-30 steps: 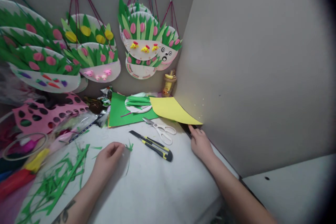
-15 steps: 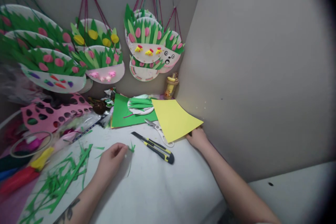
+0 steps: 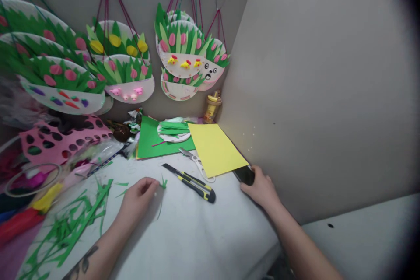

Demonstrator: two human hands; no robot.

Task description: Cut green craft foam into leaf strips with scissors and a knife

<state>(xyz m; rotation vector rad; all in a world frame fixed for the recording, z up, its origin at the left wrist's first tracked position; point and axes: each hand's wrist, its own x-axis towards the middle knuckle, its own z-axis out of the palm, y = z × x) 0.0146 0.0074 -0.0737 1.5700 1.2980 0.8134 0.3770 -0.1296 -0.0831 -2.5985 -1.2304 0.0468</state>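
My left hand [image 3: 140, 194] is closed in a pinch on small green paper scraps [image 3: 163, 183], just above the white table. At the right, my right hand [image 3: 261, 187] grips the near end of a dark, flat phone [image 3: 245, 175], thumb on one side and fingers on the other. The phone's far part is hidden under a yellow paper sheet [image 3: 218, 151]. Between my hands lies a black and yellow utility knife [image 3: 193, 185] with its blade out. White-handled scissors [image 3: 200, 167] lie partly beneath the yellow sheet.
Green paper strips [image 3: 77, 223] litter the table's left side. Behind, green card [image 3: 147, 142] bears a paper plate [image 3: 161, 133] with green cut pieces. A pink sheet with holes [image 3: 49, 140] lies left. Paper-plate baskets [image 3: 182, 70] hang on a grey partition [image 3: 311, 96], beside a yellow cup [image 3: 212, 107].
My right hand has moved right and toward me, out from the yellow sheet's corner, drawing the phone partly into sight. My left hand has stayed nearly still with the scraps.
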